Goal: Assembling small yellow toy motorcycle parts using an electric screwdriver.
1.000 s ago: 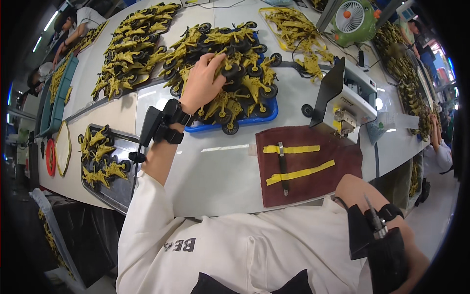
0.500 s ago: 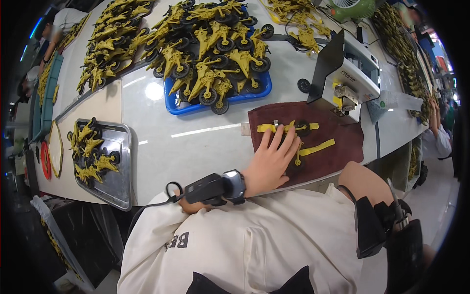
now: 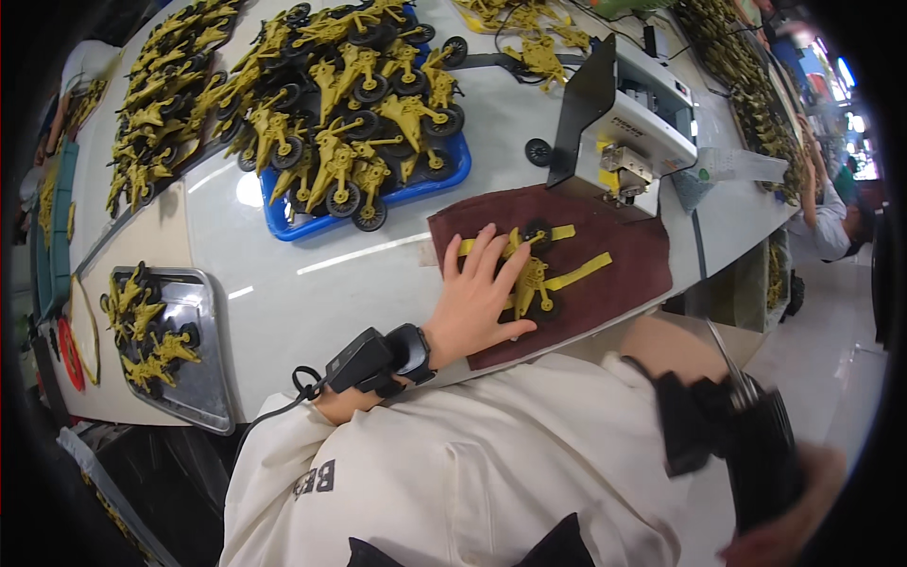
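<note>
My left hand (image 3: 480,300) lies palm down with fingers spread over the left part of a maroon mat (image 3: 628,255). Beside its index finger and thumb is a yellow toy motorbike body with black wheels (image 3: 531,282), partly covered by the hand. Two yellow strips lie on the mat; one yellow strip (image 3: 581,271) slants to the right of the toy, the other passes above it, behind my fingers. Low at the right edge, away from the table, my right hand (image 3: 794,515) is smeared by motion, and its fingers cannot be made out.
A blue tray (image 3: 373,200) heaped with yellow toys stands beyond the mat. A white machine with a black side plate (image 3: 652,118) is at the right, a loose black wheel (image 3: 538,152) beside it. At left, a metal tray (image 3: 210,378) holds several toys.
My left hand has slid left across the toy, uncovering more of it. The right hand has come into view low on the right, in motion. The whole view has shifted a little.
</note>
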Available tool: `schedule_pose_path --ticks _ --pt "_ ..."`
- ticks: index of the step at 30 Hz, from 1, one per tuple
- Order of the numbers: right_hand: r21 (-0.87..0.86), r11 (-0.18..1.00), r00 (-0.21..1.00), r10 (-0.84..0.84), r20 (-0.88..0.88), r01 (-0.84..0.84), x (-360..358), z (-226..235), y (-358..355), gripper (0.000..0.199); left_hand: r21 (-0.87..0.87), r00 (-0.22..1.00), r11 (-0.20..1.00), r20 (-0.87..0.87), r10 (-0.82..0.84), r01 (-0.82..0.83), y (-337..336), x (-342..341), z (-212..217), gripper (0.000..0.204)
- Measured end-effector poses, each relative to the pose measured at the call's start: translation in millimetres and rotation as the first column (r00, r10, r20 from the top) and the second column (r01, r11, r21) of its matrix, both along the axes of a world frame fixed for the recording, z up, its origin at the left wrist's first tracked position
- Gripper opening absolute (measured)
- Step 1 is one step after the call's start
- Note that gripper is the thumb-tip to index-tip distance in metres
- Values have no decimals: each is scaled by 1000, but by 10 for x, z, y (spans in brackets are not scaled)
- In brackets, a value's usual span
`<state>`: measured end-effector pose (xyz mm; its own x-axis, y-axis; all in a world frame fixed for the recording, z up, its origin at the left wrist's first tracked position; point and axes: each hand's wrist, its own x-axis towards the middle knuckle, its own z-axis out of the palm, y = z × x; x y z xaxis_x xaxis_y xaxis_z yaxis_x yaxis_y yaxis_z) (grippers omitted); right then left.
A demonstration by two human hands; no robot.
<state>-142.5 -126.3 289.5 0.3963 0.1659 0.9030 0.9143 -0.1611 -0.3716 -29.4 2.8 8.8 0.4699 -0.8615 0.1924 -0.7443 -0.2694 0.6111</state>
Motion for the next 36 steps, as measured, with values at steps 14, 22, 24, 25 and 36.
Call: schedule_pose_path --ticks 14,22,24,25,36 --pt "426 433 608 -557 -566 794 1149 -1437 -1092 32 -64 996 997 -74 -46 41 33 63 -41 94" --pt "478 706 822 -269 -501 523 560 -1718 -409 53 -85 996 996 -91 -3 -5 23 99 -21 95" --pt "328 679 733 -473 -488 657 558 -1654 -495 56 -67 997 998 -72 1 -6 10 114 13 93" --pt "354 601 690 -537 -485 717 632 -1604 -571 54 -58 999 998 -38 2 -4 -11 136 24 91" --pt "451 459 643 -568 -513 765 1142 -1431 -896 25 -101 997 992 -22 71 -73 25 134 -83 86"
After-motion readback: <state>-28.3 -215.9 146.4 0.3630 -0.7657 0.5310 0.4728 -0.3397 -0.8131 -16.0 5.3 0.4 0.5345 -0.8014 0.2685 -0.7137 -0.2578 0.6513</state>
